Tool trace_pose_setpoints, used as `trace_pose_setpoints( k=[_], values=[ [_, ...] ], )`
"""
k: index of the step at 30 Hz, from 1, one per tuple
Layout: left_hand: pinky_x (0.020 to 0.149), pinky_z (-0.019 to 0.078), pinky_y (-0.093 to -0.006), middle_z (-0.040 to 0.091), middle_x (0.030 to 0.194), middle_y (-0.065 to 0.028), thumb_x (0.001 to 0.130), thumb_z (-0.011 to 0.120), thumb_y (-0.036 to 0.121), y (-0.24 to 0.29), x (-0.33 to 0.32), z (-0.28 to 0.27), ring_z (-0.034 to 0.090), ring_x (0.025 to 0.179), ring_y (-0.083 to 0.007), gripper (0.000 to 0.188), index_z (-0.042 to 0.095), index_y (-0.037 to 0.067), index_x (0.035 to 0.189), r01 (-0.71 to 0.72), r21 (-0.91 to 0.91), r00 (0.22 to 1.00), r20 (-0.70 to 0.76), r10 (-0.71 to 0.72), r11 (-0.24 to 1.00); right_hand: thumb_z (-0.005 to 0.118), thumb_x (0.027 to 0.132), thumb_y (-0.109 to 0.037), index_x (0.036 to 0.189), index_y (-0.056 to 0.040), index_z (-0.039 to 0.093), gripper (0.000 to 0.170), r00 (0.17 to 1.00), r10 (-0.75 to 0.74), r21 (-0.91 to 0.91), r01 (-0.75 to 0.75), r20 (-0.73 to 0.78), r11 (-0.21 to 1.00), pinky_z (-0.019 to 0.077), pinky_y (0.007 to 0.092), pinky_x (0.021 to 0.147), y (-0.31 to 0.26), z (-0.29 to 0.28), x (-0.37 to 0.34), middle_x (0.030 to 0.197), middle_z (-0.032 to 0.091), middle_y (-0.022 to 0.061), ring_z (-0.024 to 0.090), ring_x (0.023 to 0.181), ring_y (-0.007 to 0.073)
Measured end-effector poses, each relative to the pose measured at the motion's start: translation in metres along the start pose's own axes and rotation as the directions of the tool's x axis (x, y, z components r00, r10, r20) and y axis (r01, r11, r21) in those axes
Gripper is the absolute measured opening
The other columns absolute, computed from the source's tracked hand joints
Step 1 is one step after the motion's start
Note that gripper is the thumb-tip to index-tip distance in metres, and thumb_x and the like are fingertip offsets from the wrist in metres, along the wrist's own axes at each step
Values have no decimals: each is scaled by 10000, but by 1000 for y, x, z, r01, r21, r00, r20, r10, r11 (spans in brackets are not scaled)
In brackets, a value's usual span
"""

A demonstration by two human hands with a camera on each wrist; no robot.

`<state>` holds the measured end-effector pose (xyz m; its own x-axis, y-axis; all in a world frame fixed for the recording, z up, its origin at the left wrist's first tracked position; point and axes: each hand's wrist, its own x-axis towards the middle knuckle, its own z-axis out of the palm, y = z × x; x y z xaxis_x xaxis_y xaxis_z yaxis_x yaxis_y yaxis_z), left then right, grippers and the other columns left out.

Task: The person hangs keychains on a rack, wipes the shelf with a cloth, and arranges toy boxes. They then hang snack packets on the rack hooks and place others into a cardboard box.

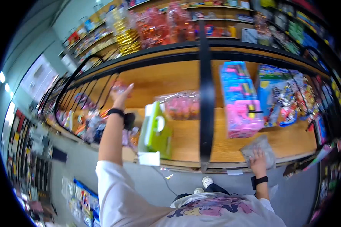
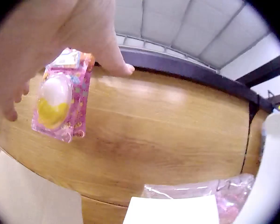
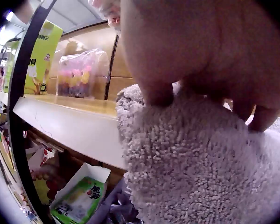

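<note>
My left hand (image 1: 119, 96) reaches to the back of the left shelf bay, thumb stretched out to the side. Below its palm is a pink package (image 2: 60, 100) with a clear, egg-shaped bubble that is white above and yellow below. In the left wrist view the thumb stands apart from the package and the other fingertips show just left of it. At the front of the right bay, my right hand (image 1: 258, 162) holds a fluffy grey cloth (image 3: 177, 163). The thumb and fingertips sink into its pile, and part of the cloth spreads over the shelf board (image 1: 223, 149).
A green carton (image 1: 161, 138) stands near the front of the left bay, with a clear bag of pink items (image 1: 182, 106) behind it. A black upright (image 1: 206, 94) divides the bays. Pink and blue toy boxes (image 1: 241, 100) and hanging toy packs (image 1: 284, 94) fill the right bay.
</note>
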<state>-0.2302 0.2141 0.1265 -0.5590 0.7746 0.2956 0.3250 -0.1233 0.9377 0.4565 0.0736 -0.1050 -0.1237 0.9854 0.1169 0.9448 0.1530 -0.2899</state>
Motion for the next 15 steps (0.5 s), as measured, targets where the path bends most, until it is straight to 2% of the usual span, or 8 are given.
trace_pose_setpoints(
  k=[2,3,5,7,8,12,13,15],
  values=[
    [600,540,-306,559,939,-58,613,894,158,-30,17,7,586,807,-157,553,515,56,1002,-223,-18,949,-233,213,975,576,865,-325,1412,-184,412,589,999,34,13,-34,-15,999,291,487,1084,-8,-7,-1,1458,346,204,343,1292,475],
    [637,530,-301,538,942,-53,608,897,152,2,-4,17,561,854,-157,560,516,57,1007,-200,14,948,-250,197,980,571,868,-333,1410,-187,415,583,998,68,25,-67,-7,997,291,488,1084,-13,-11,-2,1460,348,193,346,1292,470],
    [582,463,-260,515,867,3,623,885,135,-11,12,8,523,754,-105,535,511,79,1002,-127,17,966,-224,128,992,587,869,-334,1411,-182,408,590,998,40,-6,-41,-47,999,304,474,1078,-15,-16,-2,1422,389,221,375,1264,478],
    [514,392,-232,411,694,68,681,841,95,-21,25,-1,409,573,-61,390,465,154,766,-247,39,958,-140,250,968,583,872,-336,1408,-192,414,580,997,68,4,-68,-46,998,306,478,1073,-18,-19,-1,1423,386,224,370,1262,490],
    [495,368,-220,333,636,89,716,811,78,-3,14,9,349,514,-57,431,392,175,682,-169,30,970,-170,172,985,582,873,-337,1407,-197,416,575,997,66,13,-65,-44,998,308,480,1071,-17,-19,-4,1424,384,225,368,1262,496],
    [490,366,-211,496,675,39,749,785,96,-18,33,-5,448,532,-61,239,550,119,782,-47,-33,997,-68,45,998,579,870,-332,1408,-175,415,584,992,125,23,-125,0,992,272,483,1094,-21,-22,-4,1460,352,190,340,1309,440],
    [506,391,-209,546,734,17,741,796,112,-33,46,-15,486,578,-70,229,580,103,815,-44,64,986,-161,54,997,582,868,-328,1409,-172,413,588,993,116,47,-116,10,992,262,477,1100,-22,-29,-6,1459,351,194,336,1312,439],
    [608,482,-268,594,863,-22,706,833,204,1,9,-1,566,739,-126,336,619,49,913,-23,-25,986,-169,18,999,587,866,-317,1415,-167,404,598,999,47,53,-47,-4,998,243,468,1113,-18,-21,-1,1461,346,198,327,1317,441]
  ],
)
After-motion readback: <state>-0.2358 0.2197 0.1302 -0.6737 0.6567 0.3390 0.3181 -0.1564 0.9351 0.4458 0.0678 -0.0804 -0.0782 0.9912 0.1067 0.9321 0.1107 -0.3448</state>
